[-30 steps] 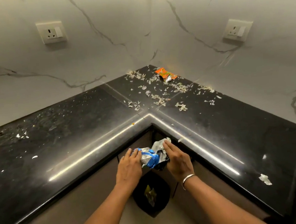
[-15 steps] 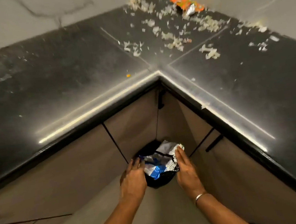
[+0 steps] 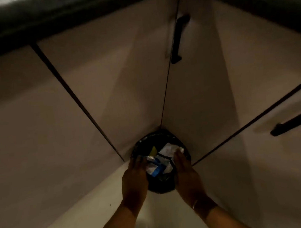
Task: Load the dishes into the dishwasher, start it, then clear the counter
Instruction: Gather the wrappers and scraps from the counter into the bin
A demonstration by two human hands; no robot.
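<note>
A crumpled bundle of silver, blue and white wrappers [image 3: 159, 164] sits between my two hands, right over the mouth of a black-lined trash bin [image 3: 149, 139] on the floor in the cabinet corner. My left hand [image 3: 134, 178] presses its left side and my right hand [image 3: 186, 173] its right side, fingers fairly straight. A yellow scrap [image 3: 153, 150] lies inside the bin. The image is dim and blurred.
Beige cabinet doors close in the bin on both sides, with a black handle [image 3: 179, 38] above it and another [image 3: 295, 122] at the right. The dark counter edge [image 3: 25, 25] runs along the top. Pale floor [image 3: 101, 221] lies below my arms.
Both hands have carried the wrapper bundle down from counter height to the bin's mouth. My view has tilted down, so the littered counter top is out of sight.
</note>
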